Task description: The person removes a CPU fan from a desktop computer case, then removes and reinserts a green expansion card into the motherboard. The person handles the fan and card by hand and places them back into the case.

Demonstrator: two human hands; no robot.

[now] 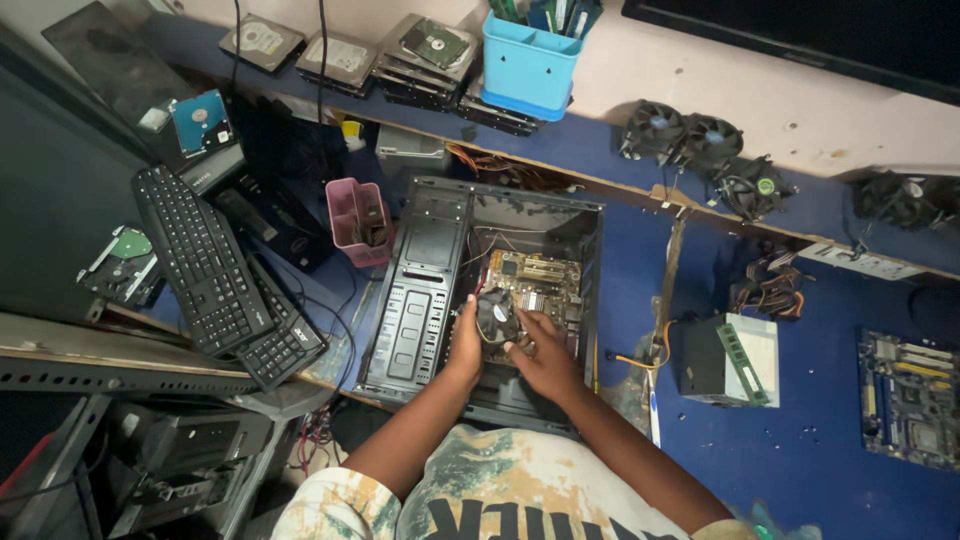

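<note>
Both hands, left (465, 345) & right (545, 355), pinch the fan (497, 315) on the board (535, 280) in the case (420, 300); seating step, next needs aligning.

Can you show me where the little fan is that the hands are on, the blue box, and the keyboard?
Fan (497, 313), head view, on its dark hub.
Blue box (530, 65), head view, on its front wall.
Keyboard (200, 255), head view, on the middle keys.

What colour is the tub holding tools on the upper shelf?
Light blue tub, clearest in the head view.
</note>
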